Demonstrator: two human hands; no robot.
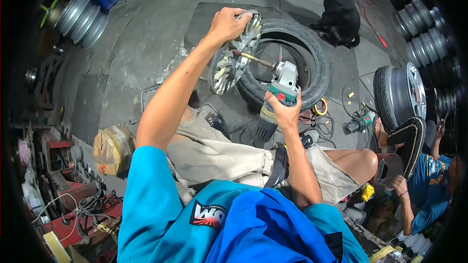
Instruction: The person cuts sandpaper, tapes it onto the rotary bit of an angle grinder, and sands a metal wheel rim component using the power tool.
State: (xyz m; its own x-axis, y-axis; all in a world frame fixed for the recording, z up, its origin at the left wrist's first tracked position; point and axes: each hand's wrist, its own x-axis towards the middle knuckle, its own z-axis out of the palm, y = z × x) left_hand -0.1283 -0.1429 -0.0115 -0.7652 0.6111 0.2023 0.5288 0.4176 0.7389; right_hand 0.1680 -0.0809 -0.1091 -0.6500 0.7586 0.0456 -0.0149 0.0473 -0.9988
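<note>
My left hand is closed on the upper rim of a silvery wheel cover, which stands tilted on edge. My right hand wraps round the body of a green and grey power grinder. From the grinder's head a long thin shaft reaches left, and its tip lies at the face of the cover. Behind both lies a black tire flat on the floor, partly hidden by the cover and the grinder.
A black dog lies beyond the tire. At right are a tire on a rim, a second grinder with cables and a seated co-worker. A taped round package and red machinery are at left.
</note>
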